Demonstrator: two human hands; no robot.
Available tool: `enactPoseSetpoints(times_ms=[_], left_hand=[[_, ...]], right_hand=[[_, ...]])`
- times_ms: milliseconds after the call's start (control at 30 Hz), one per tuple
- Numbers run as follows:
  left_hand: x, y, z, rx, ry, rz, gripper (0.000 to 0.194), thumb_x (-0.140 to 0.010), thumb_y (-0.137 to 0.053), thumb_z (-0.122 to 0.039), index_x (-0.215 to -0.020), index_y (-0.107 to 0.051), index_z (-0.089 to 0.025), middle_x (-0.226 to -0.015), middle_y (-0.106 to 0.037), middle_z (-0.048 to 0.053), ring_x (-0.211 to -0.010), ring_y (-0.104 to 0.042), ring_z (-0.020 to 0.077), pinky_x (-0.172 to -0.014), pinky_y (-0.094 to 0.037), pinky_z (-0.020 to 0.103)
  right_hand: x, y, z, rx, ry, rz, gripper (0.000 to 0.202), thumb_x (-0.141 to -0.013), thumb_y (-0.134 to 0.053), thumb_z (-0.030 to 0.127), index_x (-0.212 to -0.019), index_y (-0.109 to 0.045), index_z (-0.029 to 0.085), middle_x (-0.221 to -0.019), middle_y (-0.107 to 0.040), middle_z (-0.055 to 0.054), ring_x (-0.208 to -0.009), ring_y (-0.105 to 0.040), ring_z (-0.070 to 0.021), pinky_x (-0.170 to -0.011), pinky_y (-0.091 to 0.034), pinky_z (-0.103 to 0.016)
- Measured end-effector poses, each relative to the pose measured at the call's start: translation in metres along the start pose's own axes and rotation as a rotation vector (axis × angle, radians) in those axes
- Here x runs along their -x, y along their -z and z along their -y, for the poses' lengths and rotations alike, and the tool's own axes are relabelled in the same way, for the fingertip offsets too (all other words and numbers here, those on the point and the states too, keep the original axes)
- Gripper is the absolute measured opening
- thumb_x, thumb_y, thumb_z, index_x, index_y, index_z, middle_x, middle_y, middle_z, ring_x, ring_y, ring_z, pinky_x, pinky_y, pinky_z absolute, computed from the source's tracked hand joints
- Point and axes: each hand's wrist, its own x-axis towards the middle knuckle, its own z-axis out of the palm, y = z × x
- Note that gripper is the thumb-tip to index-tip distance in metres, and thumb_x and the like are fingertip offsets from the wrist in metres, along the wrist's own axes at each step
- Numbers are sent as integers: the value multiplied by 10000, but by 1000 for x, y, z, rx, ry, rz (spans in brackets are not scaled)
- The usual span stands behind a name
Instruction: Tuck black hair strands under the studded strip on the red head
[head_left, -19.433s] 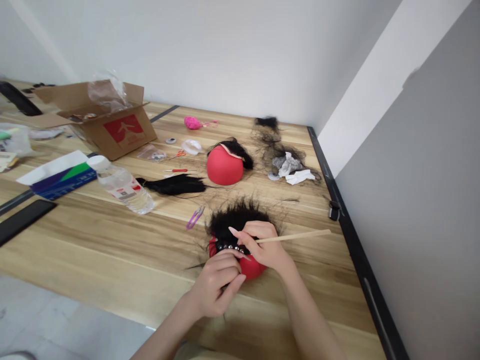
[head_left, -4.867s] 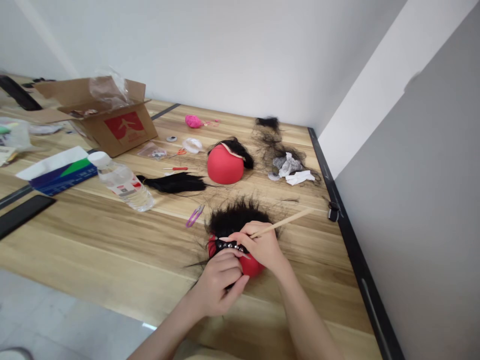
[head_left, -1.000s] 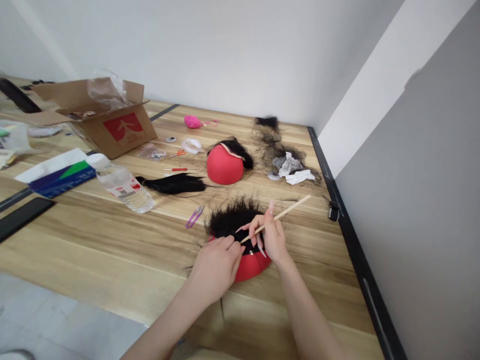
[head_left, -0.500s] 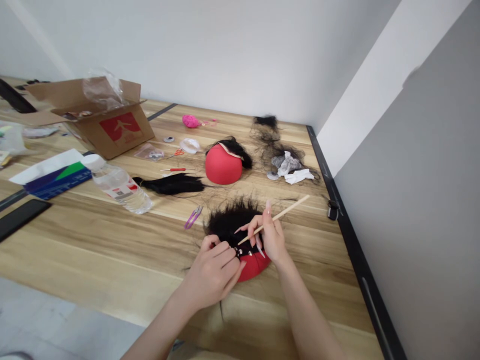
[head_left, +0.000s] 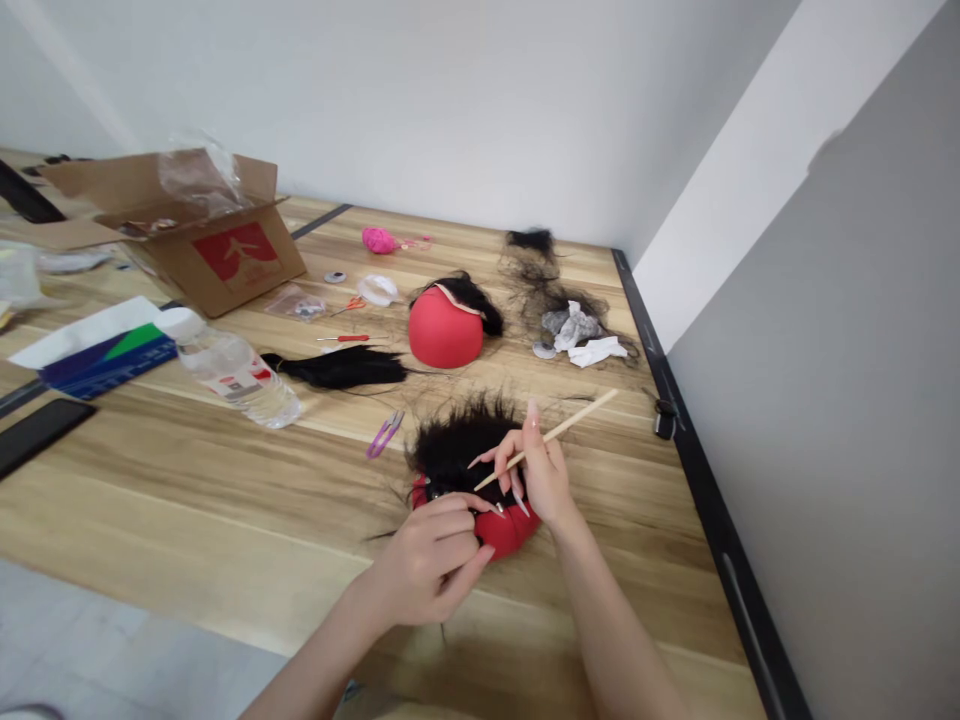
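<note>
A red dome point(head_left: 504, 536) partly covered with black hair point(head_left: 466, 436) lies on the wooden table in front of me. My right hand point(head_left: 541, 474) grips a thin light wooden stick point(head_left: 579, 416), its tip low over the hair's front edge. Small shiny bits show along that edge. My left hand point(head_left: 435, 556) rests at the front left of the dome, index finger stretched toward the shiny bits, the other fingers curled. The left hand's grip area is too small to make out.
Behind are a second red dome point(head_left: 445, 328) with hair, a black hair bundle point(head_left: 345, 368), purple snips point(head_left: 385, 435) and loose hair at the back right. Further left stand a lying water bottle point(head_left: 238, 376), a cardboard box point(head_left: 217, 262) and a phone point(head_left: 41, 436).
My left hand has shifted slightly down, and its index finger now reaches right across the dome's front, uncovering the dome's left edge. My right hand and the stick have hardly moved.
</note>
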Motion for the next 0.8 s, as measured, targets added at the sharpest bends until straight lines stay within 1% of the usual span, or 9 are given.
enactPoseSetpoints(times_ms=[67,133,200,233,333,433,500,600,800], left_hand=[[1,-1,0,59,32,-28,304,-841,-464,-38,-574,-409,-172,-555,-336,-36,-581,-389,107,-789,-533,302],[1,-2,0,98,59,-58,306,-846,-462,-50,-573,-396,-171,-558,-356,-27,-593,-401,114,-697,-505,285],[2,-2,0,114,80,-67,308,-852,-459,-62,-572,-387,-169,-570,-396,-12,-602,-407,120,-601,-438,265],[1,-2,0,112,89,-63,315,-855,-457,-66,-567,-380,-169,-568,-401,-10,-599,-404,121,-579,-406,264],[0,-3,0,92,89,-47,340,-865,-449,-81,-549,-363,-171,-548,-384,-15,-576,-370,120,-557,-337,273],[-3,-5,0,78,78,-46,352,-872,-440,-82,-542,-356,-171,-539,-369,-24,-562,-333,115,-555,-304,278],[-4,-6,1,72,76,-41,357,-877,-435,-83,-540,-355,-169,-540,-365,-26,-562,-325,113,-555,-294,280],[-5,-8,1,61,87,-33,365,-887,-429,-90,-537,-359,-166,-543,-362,-25,-568,-325,111,-555,-290,282],[-5,-9,0,64,123,-72,353,-875,-446,-69,-545,-358,-161,-552,-356,-26,-579,-322,106,-552,-277,274]], right_hand=[[0,0,0,8,-3,-1,710,-860,-299,724,-483,-561,182,-330,-444,10,-320,-412,-88,-336,-324,-204],[0,1,1,12,-6,0,693,-866,-320,709,-487,-563,182,-336,-453,9,-325,-428,-88,-325,-315,-196],[0,1,2,15,-14,-1,671,-866,-357,691,-484,-563,180,-338,-460,12,-310,-420,-81,-306,-294,-190],[0,0,3,16,-23,-6,656,-865,-383,679,-480,-560,178,-336,-461,15,-295,-408,-75,-294,-280,-188],[0,0,6,38,-50,-28,567,-832,-527,614,-479,-541,170,-341,-479,26,-261,-376,-58,-274,-261,-180],[0,-1,7,63,-58,-33,467,-768,-665,529,-507,-536,164,-373,-512,31,-271,-399,-52,-285,-284,-171],[0,0,7,63,-50,-24,438,-774,-668,510,-537,-557,159,-395,-527,30,-283,-418,-55,-293,-295,-172],[0,1,5,53,-28,-3,436,-824,-601,519,-588,-594,153,-427,-541,25,-305,-445,-60,-312,-314,-176],[-2,4,2,34,-3,27,425,-849,-576,502,-613,-601,149,-463,-554,25,-340,-475,-58,-347,-328,-174]])
